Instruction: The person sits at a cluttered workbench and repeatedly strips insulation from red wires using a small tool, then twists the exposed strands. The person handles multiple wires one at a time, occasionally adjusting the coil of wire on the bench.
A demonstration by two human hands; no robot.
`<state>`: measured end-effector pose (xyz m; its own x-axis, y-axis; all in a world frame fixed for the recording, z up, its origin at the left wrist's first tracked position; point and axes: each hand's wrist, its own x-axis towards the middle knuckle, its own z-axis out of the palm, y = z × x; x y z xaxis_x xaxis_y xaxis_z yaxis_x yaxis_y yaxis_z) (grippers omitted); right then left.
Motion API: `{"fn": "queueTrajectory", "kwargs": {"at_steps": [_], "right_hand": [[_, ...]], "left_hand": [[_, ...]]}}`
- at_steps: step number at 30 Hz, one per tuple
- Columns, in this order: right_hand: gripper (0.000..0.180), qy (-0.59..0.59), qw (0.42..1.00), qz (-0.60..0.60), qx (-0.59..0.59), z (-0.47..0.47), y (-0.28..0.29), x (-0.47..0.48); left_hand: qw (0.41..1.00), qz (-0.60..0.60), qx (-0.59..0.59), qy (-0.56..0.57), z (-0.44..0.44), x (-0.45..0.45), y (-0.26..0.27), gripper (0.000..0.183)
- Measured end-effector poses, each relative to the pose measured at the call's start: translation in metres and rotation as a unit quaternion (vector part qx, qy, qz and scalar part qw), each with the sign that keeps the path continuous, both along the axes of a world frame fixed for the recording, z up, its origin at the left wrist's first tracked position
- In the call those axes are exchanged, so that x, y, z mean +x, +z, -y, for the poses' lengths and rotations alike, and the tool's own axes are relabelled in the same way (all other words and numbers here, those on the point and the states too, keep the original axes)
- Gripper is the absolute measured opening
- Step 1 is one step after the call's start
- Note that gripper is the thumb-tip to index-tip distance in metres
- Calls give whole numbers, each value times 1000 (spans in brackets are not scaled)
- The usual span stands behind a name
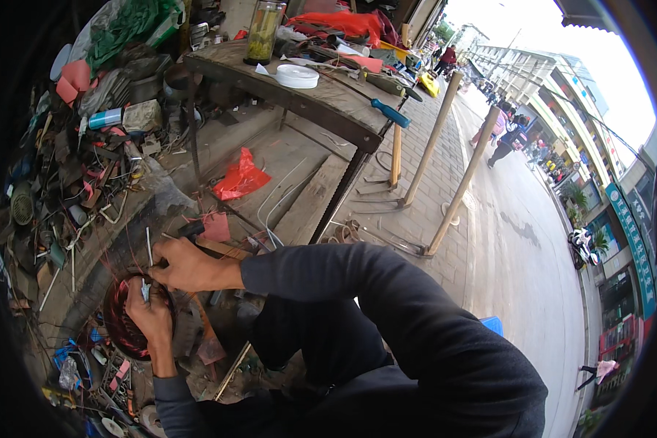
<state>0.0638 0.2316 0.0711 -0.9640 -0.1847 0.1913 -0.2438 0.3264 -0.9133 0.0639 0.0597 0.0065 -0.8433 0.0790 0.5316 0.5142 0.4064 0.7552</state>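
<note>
A round motor stator with dark red copper windings (125, 328) lies at the lower left, and fine red wires stray around it. Over its upper rim my left hand (149, 316) is bent, with a small pale blue-grey piece (145, 289) between thumb and fingers. My right hand (189, 266) is just above, fingers pinched together close to the left fingertips. From its fingertips a thin white tube (149, 245) points upward. Whether the right fingers also grip a wire is too small to tell.
A wooden workbench (328, 104) holds a roll of white tape (297, 76), a glass jar (263, 33) and a blue-handled screwdriver (390, 113). Scrap parts (76, 191) pile up at left. Long-handled hoes (462, 183) lean at right beside a street with several people.
</note>
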Motion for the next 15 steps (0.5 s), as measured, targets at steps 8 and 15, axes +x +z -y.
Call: {"fn": "queueTrajectory", "kwargs": {"at_steps": [8, 15], "right_hand": [[28, -32, 996, -49, 60, 0, -3, -7], [27, -20, 999, -25, 20, 0, 7, -4]], "left_hand": [[999, 49, -12, -6, 8, 5, 7, 10], [996, 38, -72, 45, 11, 3, -12, 14]]}}
